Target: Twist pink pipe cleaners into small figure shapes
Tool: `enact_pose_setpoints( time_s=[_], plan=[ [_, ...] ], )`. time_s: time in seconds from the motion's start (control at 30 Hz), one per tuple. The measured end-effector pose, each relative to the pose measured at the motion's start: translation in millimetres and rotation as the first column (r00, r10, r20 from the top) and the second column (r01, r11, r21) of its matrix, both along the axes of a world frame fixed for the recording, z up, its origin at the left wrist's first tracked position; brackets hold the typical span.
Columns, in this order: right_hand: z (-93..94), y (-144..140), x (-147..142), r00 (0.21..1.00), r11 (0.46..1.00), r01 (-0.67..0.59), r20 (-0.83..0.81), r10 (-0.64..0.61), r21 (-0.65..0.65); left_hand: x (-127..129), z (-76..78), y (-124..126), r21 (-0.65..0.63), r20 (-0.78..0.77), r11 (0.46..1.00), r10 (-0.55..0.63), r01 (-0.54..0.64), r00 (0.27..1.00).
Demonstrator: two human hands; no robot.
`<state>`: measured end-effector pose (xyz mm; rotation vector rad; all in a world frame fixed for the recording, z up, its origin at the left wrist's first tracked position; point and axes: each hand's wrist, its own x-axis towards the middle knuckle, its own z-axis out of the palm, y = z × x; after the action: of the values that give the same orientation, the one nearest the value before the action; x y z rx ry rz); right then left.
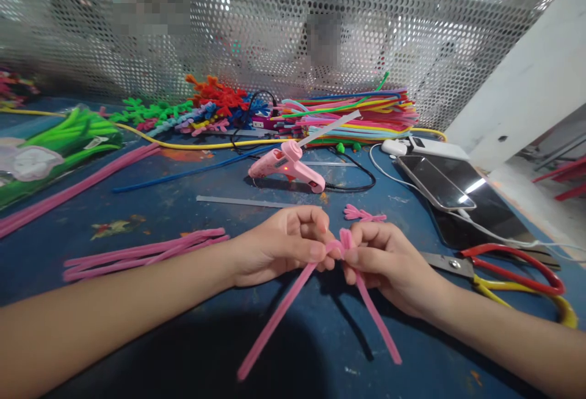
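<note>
Bare forearms extend from the lower left and lower right of the frame to the centre, where the person's left hand and right hand each pinch a bent pink pipe cleaner, its two free ends pointing down-frame. On the blue table, a pink glue gun rests upper centre; scissors lie at right, beside the right forearm, and loose pink strips at left.
</note>
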<state>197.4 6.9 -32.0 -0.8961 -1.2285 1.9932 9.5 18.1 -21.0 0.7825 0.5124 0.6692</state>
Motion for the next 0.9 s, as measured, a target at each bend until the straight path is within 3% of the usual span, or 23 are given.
enact_pose_setpoints(
  time_s=[0.27,0.5,0.67,0.9],
  plan=[
    [0.6,-1,-3,1.0,1.0,-0.02,-0.009,0.02,0.011,1,-3.8,-1,0.033,-0.009,0.998,0.046,-0.046,0.999],
    [-1.7,-2,-6,1.0,0.998,-0.013,0.009,0.012,0.058,6,-4.9,-5,0.068,0.005,0.984,0.163,-0.163,0.987],
    [1.7,-6,-9,0.999,0.99,0.016,0.043,-0.022,0.139,11,-3.9,-6,0.143,-0.068,0.961,0.248,-0.237,0.966],
    [4.0,-8,-9,0.999,0.987,0.019,0.041,-0.026,0.163,12,-5.2,-6,0.205,-0.129,0.957,0.235,-0.206,0.963]
  ],
)
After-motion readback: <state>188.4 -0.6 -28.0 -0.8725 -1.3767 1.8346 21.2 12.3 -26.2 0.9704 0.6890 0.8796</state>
